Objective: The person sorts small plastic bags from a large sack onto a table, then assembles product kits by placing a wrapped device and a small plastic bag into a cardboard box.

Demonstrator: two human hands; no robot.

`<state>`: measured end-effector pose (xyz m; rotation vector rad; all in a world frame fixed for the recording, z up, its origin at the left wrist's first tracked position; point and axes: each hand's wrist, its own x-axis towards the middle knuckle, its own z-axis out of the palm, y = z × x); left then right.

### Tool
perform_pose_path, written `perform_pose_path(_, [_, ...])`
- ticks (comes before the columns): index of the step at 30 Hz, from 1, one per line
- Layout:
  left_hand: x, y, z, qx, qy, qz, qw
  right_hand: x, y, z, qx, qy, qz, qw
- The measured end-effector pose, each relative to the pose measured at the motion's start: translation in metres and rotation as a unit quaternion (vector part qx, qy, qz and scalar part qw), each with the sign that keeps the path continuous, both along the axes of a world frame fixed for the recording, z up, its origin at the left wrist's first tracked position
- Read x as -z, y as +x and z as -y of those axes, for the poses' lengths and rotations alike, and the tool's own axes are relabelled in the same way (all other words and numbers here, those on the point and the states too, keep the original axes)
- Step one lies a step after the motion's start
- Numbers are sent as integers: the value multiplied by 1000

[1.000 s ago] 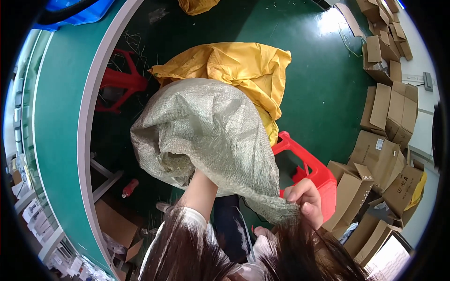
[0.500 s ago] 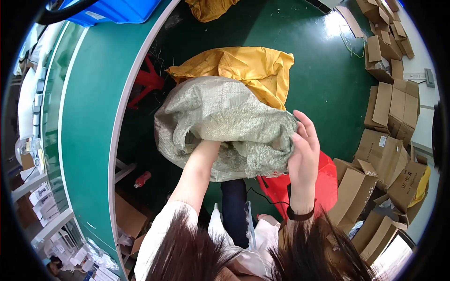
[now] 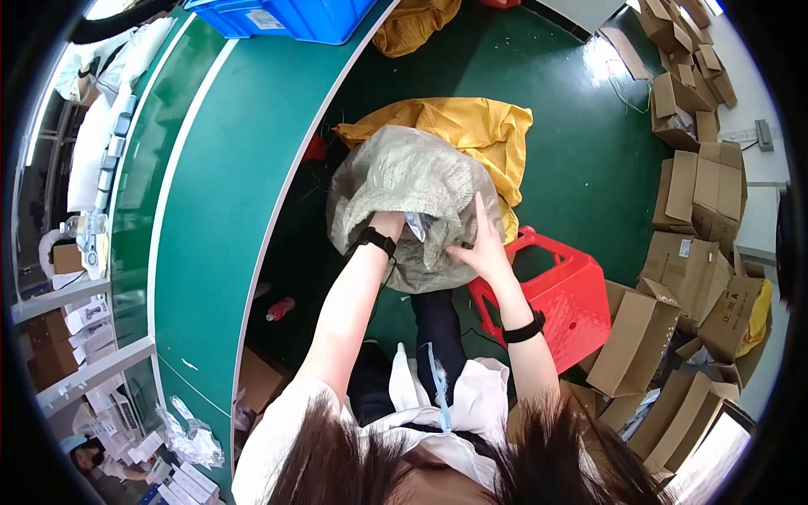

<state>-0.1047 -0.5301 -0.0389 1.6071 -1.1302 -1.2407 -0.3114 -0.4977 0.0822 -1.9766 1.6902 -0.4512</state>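
Note:
A greyish woven sack [image 3: 404, 168] stands on the floor in front of me, its mouth facing me. My left hand [image 3: 388, 224] reaches into that mouth up to the wrist, and the sack hides its fingers. Beside it, a shiny silvery piece [image 3: 416, 225] shows in the opening; its kind is unclear. My right hand [image 3: 486, 251] is at the right side of the sack's mouth, fingers spread and thumb pointing inward, against or very near the fabric. Behind the sack lies a yellow sack [image 3: 471, 126].
A red plastic stool [image 3: 568, 307] lies tipped over at my right. Opened cardboard boxes [image 3: 631, 345] line the right side. On my left runs a long green table [image 3: 219, 185] bearing a blue bin [image 3: 295, 21]. A red bottle [image 3: 280, 309] lies under the table.
My right hand has let go of the sack's rim and moved left, its fingers spreading. The sack's mouth has shifted, uncovering the silvery piece. My view has swung slightly left.

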Motion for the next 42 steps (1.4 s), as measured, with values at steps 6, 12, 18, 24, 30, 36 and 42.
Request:
perform_pose_path(6, [-32,3,-60,-25,-137,-282,949,-20,31,-2,43,22,292,955])
perform_pose_path(12, [-122,16,-119,-98,-23,-406,908,-19,34,-3,116,69,387,912])
perform_pose_path(18, [-203,33,-204,-144,-53,-267,951,8,14,5,234,110,572,778])
perform_pose_path(24, [-281,83,-320,-112,-184,-760,613,30,19,19,249,167,572,763])
perform_pose_path(30, [-284,175,-540,-546,-200,-335,742,47,31,31,314,140,497,797])
perform_pose_path(36, [-315,356,-620,-753,-174,-63,632,31,77,3,302,168,472,811])
perform_pose_path(42, [-211,454,-722,-798,-63,203,563,63,69,-1,217,147,434,862])
